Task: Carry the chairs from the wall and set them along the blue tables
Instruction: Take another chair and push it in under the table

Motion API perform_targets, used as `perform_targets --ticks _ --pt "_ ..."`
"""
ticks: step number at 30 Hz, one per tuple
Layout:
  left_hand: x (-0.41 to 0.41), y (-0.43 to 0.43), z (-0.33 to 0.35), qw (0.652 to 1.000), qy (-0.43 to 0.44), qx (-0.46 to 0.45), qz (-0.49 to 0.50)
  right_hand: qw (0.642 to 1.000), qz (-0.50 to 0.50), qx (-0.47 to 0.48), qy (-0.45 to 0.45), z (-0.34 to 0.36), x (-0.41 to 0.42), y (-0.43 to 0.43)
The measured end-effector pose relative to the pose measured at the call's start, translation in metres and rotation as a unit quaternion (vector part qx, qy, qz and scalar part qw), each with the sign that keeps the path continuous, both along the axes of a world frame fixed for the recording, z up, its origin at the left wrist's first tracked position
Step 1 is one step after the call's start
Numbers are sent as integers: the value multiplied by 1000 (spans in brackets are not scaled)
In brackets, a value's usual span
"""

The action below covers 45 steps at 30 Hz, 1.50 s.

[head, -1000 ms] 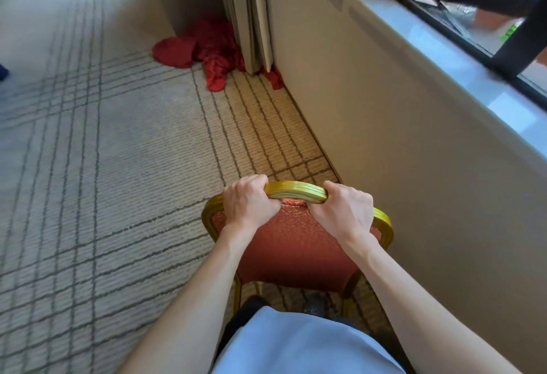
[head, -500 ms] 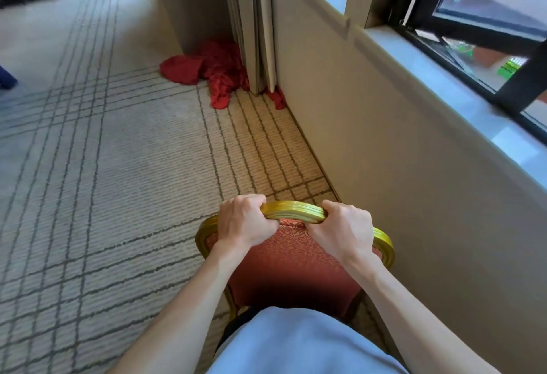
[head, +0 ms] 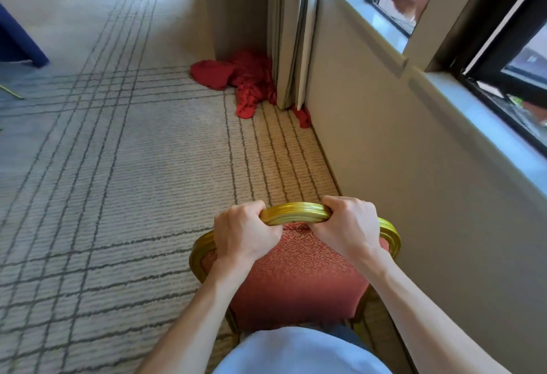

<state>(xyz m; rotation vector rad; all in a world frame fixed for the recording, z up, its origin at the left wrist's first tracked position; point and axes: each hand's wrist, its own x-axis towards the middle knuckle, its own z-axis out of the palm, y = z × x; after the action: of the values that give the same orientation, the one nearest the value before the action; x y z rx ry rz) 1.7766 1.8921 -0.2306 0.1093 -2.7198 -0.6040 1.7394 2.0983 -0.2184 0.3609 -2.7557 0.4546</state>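
Lower centre of frame: chair (head: 296, 279), red patterned upholstery and gold frame, seen from behind and above. Left hand (head: 244, 236) clenched round gold top rail (head: 296, 213), left of its middle, fingers curled over the far side. Right hand (head: 347, 230) clenched round same rail, right of middle, same wrap. Short stretch of bare rail showing between the two fists. Both forearms running up from bottom edge.

Chair just beside beige wall (head: 414, 181) at right of frame; touching or not, cannot tell. Legs mostly hidden, so lifted or on floor, cannot tell. Light blue shirt (head: 299, 353) at bottom edge, covering lower part of chair.

Grey-beige carpet (head: 118, 196) with dark crossing lines across left and centre. Red cloth (head: 242, 77) heaped on carpet in upper centre, at foot of pale curtain (head: 288, 33), well apart from chair; smaller red bit on right side of curtain foot. Window sill (head: 488, 125) along upper right, dark-framed window (head: 518, 48) above it.

Blue table (head: 17, 39) at upper left edge, only a draped corner in frame, well apart from chair.
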Motion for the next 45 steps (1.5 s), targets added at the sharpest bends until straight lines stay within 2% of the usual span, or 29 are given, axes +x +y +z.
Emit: perform_targets --ticks 11,18,26,36,45 --pt "-25 -82 2 997 17 22 66 995 95 -12 -11 -1 -59 -89" --pt "-63 -134 -3 988 5 9 156 982 186 -23 -21 -13 -132 -156" --pt "-119 -180 1 967 -8 -13 256 957 281 -25 -74 -20 -226 -228" --pt "-156 -224 17 945 28 -21 324 925 377 -19 -33 -9 -295 -304" --pt "-199 -321 4 927 26 6 374 908 418 -11 -22 -12 -349 -415"
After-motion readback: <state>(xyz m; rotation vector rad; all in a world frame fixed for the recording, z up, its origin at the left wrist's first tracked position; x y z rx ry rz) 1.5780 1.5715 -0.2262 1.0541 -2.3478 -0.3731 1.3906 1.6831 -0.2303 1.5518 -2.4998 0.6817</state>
